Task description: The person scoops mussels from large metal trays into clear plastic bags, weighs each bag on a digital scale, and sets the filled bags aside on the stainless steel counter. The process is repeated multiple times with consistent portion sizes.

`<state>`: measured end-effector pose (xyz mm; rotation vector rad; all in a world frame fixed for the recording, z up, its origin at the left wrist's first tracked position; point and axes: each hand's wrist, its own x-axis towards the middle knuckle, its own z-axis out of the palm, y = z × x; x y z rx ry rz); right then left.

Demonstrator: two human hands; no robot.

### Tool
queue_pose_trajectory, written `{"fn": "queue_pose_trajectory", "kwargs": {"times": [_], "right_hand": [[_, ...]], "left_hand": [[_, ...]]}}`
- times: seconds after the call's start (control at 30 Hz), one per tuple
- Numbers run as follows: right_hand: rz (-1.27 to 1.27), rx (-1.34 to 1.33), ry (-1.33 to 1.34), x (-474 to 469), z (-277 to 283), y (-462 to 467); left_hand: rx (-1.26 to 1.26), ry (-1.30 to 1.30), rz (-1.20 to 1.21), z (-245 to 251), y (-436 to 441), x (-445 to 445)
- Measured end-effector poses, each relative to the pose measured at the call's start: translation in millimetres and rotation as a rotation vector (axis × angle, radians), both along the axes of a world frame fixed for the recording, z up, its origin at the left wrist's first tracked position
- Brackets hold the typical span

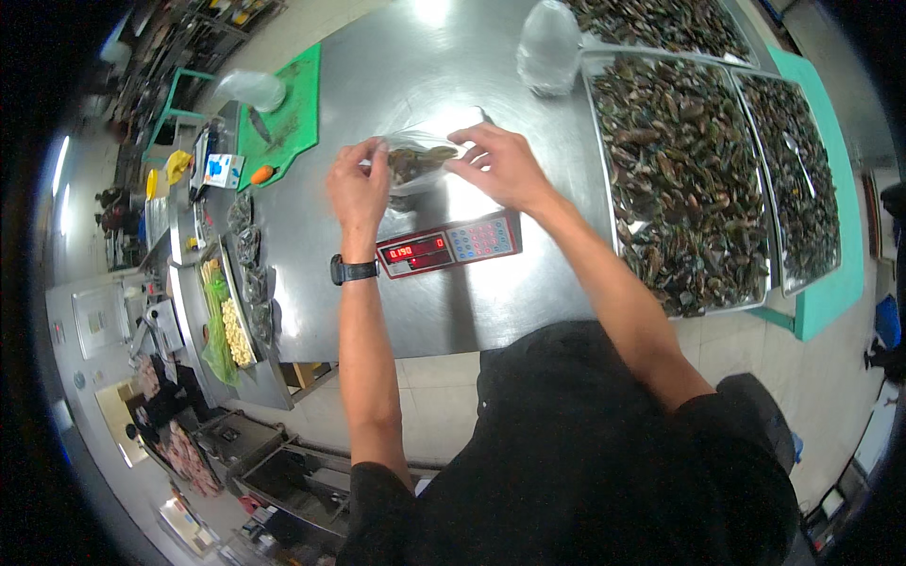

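Observation:
A clear plastic bag with several mussels (pixel 414 166) in it is held over the platform of a digital scale (pixel 449 245), whose red display is lit. At the bag's left side, my left hand (pixel 359 180) pinches the plastic between thumb and fingers; a dark watch (pixel 354 270) is on that wrist. My right hand (pixel 502 166) grips the bag's right edge with thumb and fingertips. Whether the bag rests on the platform I cannot tell. Several filled clear bags (pixel 249 244) lie in a row along the steel table's left edge.
Metal trays heaped with mussels (pixel 679 177) stand on the right, one with a spoon (pixel 793 145). A roll of plastic bags (pixel 548 49) stands at the back. On the left are a green cutting board (pixel 301 106), a knife (pixel 259 126), an orange object (pixel 262 175) and a tray of peeled garlic (pixel 237 332).

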<state>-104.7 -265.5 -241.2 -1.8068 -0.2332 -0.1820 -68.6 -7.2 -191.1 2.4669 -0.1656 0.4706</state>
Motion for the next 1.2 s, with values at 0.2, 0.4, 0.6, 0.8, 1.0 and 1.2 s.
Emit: {"fn": "queue_pose_trajectory", "kwargs": {"times": [0.2, 0.4, 0.6, 0.8, 1.0, 1.2], "right_hand": [[0.254, -0.142, 0.253, 20.3, -10.7, 83.6], [0.117, -0.115, -0.064, 37.7, 49.8, 114.7], [0.124, -0.564, -0.268, -17.0, 111.1, 129.0], [0.232, -0.876, -0.15, -140.1, 169.9, 175.1], [-0.244, 0.146, -0.297, -132.7, 160.1, 83.8], [-0.204, 0.891, 0.047, -114.7, 72.4, 88.8]], "left_hand": [[-0.358, 0.062, 0.037, 14.5, 23.9, -9.6], [-0.417, 0.002, -0.086, 56.7, 30.4, -42.9], [-0.627, 0.417, -0.255, -31.4, -15.4, -87.7], [-1.647, 0.372, -0.243, -23.1, -33.6, -107.4], [-1.568, 0.265, -0.453, 63.2, -51.2, -108.9], [-0.81, 0.096, -0.551, 90.4, -72.6, -133.0]]}}
